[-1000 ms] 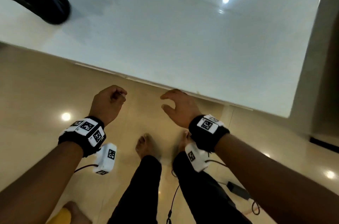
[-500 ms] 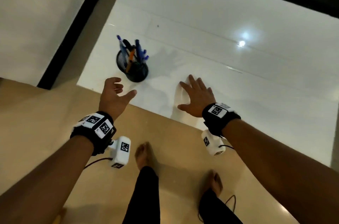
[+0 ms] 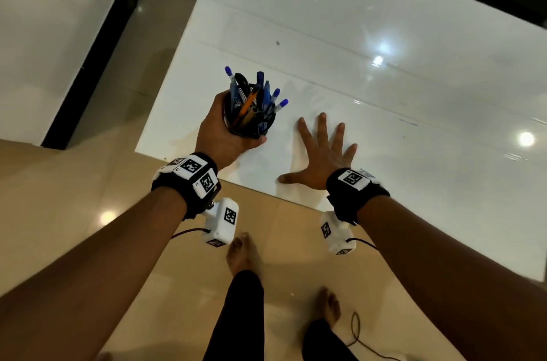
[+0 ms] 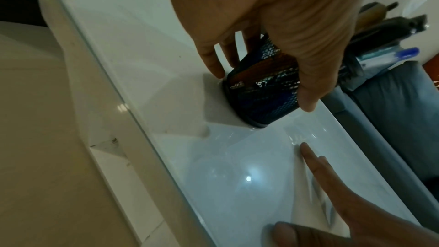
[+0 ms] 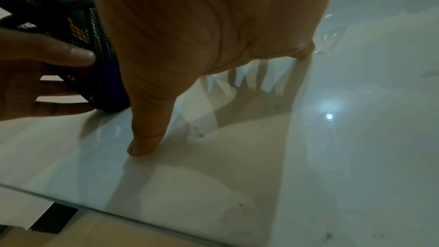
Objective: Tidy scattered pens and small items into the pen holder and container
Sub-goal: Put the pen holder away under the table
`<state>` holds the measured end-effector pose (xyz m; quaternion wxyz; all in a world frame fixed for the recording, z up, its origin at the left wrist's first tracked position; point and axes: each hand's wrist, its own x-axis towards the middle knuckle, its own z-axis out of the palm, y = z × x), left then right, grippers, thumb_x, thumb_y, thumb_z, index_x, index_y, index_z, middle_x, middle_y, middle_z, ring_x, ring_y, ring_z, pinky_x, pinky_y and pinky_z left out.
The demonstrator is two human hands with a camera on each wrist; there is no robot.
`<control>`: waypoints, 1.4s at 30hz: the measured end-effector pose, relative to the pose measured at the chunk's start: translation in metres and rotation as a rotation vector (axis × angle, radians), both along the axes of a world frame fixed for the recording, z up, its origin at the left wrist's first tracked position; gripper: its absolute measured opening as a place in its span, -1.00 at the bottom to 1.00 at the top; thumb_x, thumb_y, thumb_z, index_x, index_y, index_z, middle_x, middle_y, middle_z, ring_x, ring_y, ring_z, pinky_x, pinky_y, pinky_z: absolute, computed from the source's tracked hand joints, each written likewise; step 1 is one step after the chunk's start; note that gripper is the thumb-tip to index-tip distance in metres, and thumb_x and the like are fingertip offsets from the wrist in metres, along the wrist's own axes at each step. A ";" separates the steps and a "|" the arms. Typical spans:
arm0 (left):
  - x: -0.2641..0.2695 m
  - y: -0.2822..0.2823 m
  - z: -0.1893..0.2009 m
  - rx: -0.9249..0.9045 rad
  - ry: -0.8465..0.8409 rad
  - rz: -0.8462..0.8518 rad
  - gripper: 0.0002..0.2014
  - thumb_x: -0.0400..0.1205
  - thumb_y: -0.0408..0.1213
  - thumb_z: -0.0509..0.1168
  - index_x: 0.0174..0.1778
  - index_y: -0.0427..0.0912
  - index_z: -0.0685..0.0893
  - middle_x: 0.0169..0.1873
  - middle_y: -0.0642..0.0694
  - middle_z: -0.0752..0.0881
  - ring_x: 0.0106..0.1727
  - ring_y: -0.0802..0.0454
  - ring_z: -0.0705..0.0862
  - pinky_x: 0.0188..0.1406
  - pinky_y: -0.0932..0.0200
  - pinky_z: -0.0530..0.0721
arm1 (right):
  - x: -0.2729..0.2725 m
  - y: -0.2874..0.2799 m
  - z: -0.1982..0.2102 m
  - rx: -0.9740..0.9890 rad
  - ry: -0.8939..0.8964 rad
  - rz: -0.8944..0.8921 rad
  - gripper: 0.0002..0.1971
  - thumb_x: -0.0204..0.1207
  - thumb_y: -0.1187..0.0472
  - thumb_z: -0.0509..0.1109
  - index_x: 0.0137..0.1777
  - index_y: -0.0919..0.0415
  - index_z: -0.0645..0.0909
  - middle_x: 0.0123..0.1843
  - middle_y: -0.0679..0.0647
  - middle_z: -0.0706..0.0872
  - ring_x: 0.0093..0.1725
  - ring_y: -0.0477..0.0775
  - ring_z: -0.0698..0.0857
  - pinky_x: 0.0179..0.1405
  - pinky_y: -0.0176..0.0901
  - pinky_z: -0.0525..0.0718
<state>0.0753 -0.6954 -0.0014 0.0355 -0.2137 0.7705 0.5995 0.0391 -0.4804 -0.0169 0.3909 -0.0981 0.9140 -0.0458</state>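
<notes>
**Left hand has the holder; right hand lies flat just beside it**

Left hand [image 3: 225, 135] wraps the black mesh pen holder [image 3: 250, 121] from the person's own left side, thumb along the near wall and fingers curled round the far wall, as the left wrist view shows. The white tabletop [image 3: 384, 112] carries everything, and the holder stands on it close to its near left corner, its base on or barely off the glossy surface; I cannot tell which. It tilts a little, mouth leaning away from the person, so its long axis runs up and away. Right hand [image 3: 322, 159] lies just to the right of the holder, palm down, fingers spread and straight, tips pressing the table, holding nothing.

The pens [image 3: 260, 94] already bristle out of the mouth, blue caps fanned up and to the right. No loose pens or other container show on the table, so the tidying looks nearly done. The left hand is plainly the one to reposition the holder.
</notes>
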 end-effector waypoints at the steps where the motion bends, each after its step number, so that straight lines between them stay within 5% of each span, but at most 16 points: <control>1: 0.004 0.001 0.002 -0.014 -0.003 0.001 -0.21 0.24 -0.35 0.68 0.36 -0.11 0.47 0.03 0.30 0.66 -0.01 0.61 0.61 -0.04 0.67 0.50 | 0.001 0.000 0.000 -0.005 0.007 -0.002 0.38 0.02 -0.58 0.47 0.57 -0.36 -0.51 0.62 -0.06 -0.64 0.58 0.38 -0.58 0.45 0.64 -0.31; 6: 0.053 0.009 0.012 0.032 0.045 0.071 -0.28 0.28 -0.46 0.65 0.32 -0.16 0.48 0.08 0.23 0.67 0.08 0.55 0.63 -0.02 0.59 0.55 | 0.009 0.004 -0.001 -0.011 0.051 0.014 0.30 0.12 -0.60 0.39 0.60 -0.32 -0.49 0.64 -0.04 -0.59 0.62 0.33 -0.52 0.50 0.58 -0.29; 11: 0.138 0.009 0.012 0.013 0.051 0.171 -0.23 0.26 -0.35 0.69 0.36 -0.15 0.48 0.23 0.03 0.71 0.30 0.15 0.67 0.23 0.26 0.64 | 0.050 0.015 -0.005 -0.090 0.165 0.058 -0.05 0.48 -0.46 0.16 0.68 -0.21 -0.34 0.70 0.01 -0.46 0.68 0.26 -0.40 0.59 0.47 -0.21; 18: 0.253 0.050 -0.029 -0.024 -0.060 0.311 -0.26 0.26 -0.46 0.66 0.32 -0.14 0.49 0.14 0.15 0.68 0.16 0.43 0.65 0.05 0.56 0.57 | 0.168 0.060 -0.023 -0.396 0.360 0.256 -0.34 0.49 0.00 0.36 0.61 0.01 0.31 0.74 0.12 0.09 0.71 0.25 0.06 0.62 0.32 0.18; 22: 0.282 0.074 -0.074 0.025 -0.150 0.354 -0.33 0.24 -0.59 0.62 0.20 -0.16 0.51 0.02 0.16 0.67 -0.02 0.58 0.65 -0.13 0.64 0.53 | 0.203 0.079 -0.052 -0.374 0.330 0.366 -0.34 0.46 0.05 0.37 0.59 0.02 0.32 0.71 0.11 0.19 0.68 0.25 0.17 0.56 0.27 0.33; 29: 0.261 0.066 -0.161 0.019 -0.225 0.233 -0.36 0.19 -0.44 0.69 0.03 0.15 0.57 -0.14 0.42 0.75 -0.05 0.53 0.68 -0.08 0.58 0.58 | 0.158 0.074 -0.121 -0.164 0.338 0.282 -0.25 0.54 0.03 0.34 0.69 0.01 0.12 0.73 0.10 0.13 0.68 0.24 0.16 0.65 0.21 0.13; 31: 0.245 0.054 -0.192 -0.023 -0.256 0.197 -0.30 0.12 -0.21 0.72 0.17 0.02 0.60 0.02 0.24 0.76 0.06 0.26 0.71 0.10 0.25 0.66 | 0.144 0.067 -0.147 -0.146 0.329 0.258 -0.25 0.56 0.01 0.32 0.70 -0.02 0.08 0.71 0.09 0.20 0.65 0.21 0.24 0.60 0.17 0.18; 33: 0.224 0.039 -0.223 -0.143 -0.254 0.097 -0.19 0.16 -0.21 0.72 0.34 -0.07 0.54 0.12 -0.02 0.70 0.10 0.04 0.66 0.13 0.10 0.62 | 0.136 0.058 -0.172 -0.201 0.421 0.289 -0.23 0.48 0.04 0.42 0.68 0.05 0.21 0.65 0.11 0.33 0.59 0.24 0.35 0.54 0.21 0.33; 35: 0.198 0.025 -0.250 -0.172 -0.247 0.008 -0.33 0.34 -0.22 0.60 0.38 -0.10 0.57 0.09 -0.10 0.72 0.09 -0.03 0.66 0.09 0.06 0.60 | 0.135 0.050 -0.198 -0.209 0.524 0.318 -0.17 0.39 0.04 0.48 0.67 0.08 0.25 0.65 0.10 0.33 0.61 0.25 0.31 0.54 0.26 0.32; 38: 0.159 0.009 -0.267 -0.127 -0.196 0.025 -0.78 0.55 -0.24 0.42 0.11 -0.06 0.76 -0.15 -0.05 0.79 -0.11 0.09 0.74 -0.07 0.06 0.62 | 0.138 0.040 -0.220 -0.167 0.678 0.301 -0.11 0.35 -0.04 0.47 0.68 0.04 0.20 0.67 0.10 0.29 0.63 0.26 0.24 0.56 0.26 0.19; 42: 0.130 -0.002 -0.292 -0.152 -0.103 0.085 -0.24 0.27 -0.33 0.67 0.39 -0.20 0.51 0.06 0.08 0.61 -0.06 0.26 0.58 -0.06 0.47 0.56 | 0.140 0.034 -0.234 -0.149 0.823 0.271 -0.15 0.37 -0.09 0.40 0.68 0.00 0.20 0.63 0.08 0.33 0.58 0.24 0.33 0.53 0.17 0.08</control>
